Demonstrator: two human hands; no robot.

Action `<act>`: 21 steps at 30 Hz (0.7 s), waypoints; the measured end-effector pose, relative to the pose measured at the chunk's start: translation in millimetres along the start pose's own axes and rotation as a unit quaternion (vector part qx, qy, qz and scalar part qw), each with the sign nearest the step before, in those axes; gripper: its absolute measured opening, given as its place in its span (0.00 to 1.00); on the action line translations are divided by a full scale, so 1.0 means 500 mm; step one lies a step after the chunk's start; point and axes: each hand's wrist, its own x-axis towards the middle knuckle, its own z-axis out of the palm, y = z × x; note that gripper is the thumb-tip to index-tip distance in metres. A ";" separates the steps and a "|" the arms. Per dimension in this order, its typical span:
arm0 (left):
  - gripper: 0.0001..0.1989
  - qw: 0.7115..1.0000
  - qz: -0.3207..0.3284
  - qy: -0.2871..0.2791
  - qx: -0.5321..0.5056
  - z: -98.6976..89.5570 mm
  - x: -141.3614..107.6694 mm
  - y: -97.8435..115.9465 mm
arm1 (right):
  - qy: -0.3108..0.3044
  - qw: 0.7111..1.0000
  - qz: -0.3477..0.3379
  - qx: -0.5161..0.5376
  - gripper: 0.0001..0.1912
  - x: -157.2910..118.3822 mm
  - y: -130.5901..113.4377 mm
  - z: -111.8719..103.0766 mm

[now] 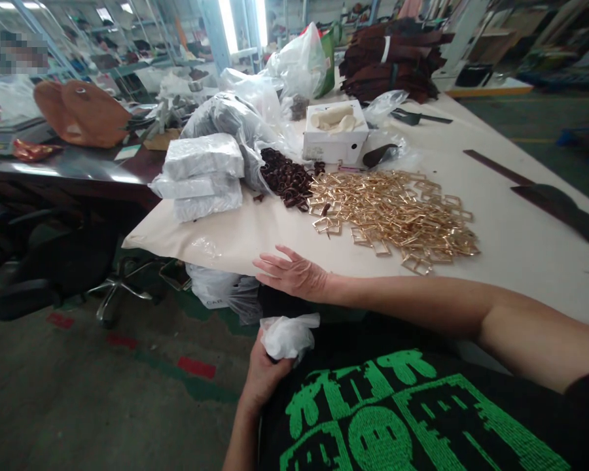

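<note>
1. the bunched, thin, whitish plastic film [287, 337] appears already gathered into a loose wad; what is left, i judge, is letting go of it, as it has not been set down.
2. the heap of gold-coloured rectangular metal buckles [397, 212] and the heap of small dark brown loops [287, 180] lie loose and side by side, touching at the edge; no finished arrangement of them shows.
3. the left hand [269, 366] is closed around the lower part of the plastic film, which sticks out above the thumb and fingers, off the near edge of the cream-covered table [255, 232].
4. the right hand [297, 275] is open, fingers spread, at that near edge, with nothing visible in it; its palm is hidden. it is just beyond the plastic film, apart from it.
5. the buckles lie farther off and to the right of both hands; the loops are beyond the right hand, untouched.
</note>
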 end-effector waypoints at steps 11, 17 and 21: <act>0.36 0.989 -0.055 0.138 -0.026 -0.016 -0.034 -0.021 | -0.083 0.989 -0.102 0.064 0.17 0.033 0.005 0.039; 0.34 0.986 -0.043 0.163 -0.010 -0.020 -0.031 -0.024 | -0.142 0.976 -0.161 -0.030 0.08 0.077 -0.024 0.059; 0.35 0.981 -0.053 0.187 -0.019 -0.010 -0.053 -0.024 | -0.133 0.974 -0.183 -0.028 0.13 0.093 -0.017 0.058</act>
